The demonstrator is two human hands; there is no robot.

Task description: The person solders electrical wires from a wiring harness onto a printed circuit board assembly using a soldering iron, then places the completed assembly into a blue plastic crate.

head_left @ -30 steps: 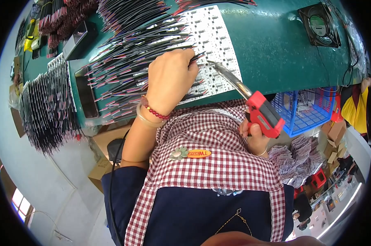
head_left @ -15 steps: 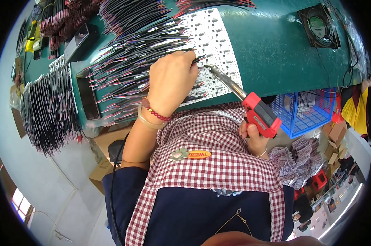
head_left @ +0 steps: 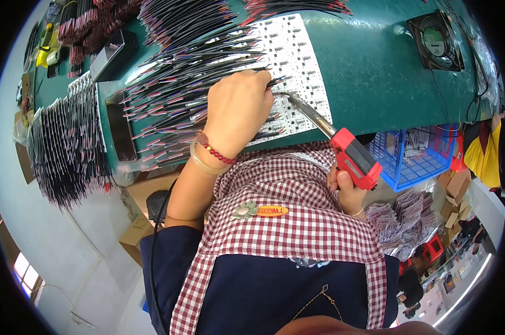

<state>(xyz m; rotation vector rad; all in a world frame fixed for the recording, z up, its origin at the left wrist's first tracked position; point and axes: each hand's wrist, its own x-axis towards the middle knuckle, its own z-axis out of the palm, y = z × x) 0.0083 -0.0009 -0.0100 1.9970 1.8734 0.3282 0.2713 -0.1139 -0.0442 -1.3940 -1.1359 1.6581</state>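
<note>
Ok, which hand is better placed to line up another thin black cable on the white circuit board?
Probably your left hand: it pinches thin black cables over the white circuit board. Your right hand grips the red and black pistol-shaped soldering iron, so it looks occupied.

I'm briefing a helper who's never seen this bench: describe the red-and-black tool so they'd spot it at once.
Start at the green table and find the white sheet of small boards. Below and right of it, in the person's right hand, is the red-and-black tool. Its long metal shaft, pointing up-left over the sheet, sets it apart from the blue basket behind.
</note>
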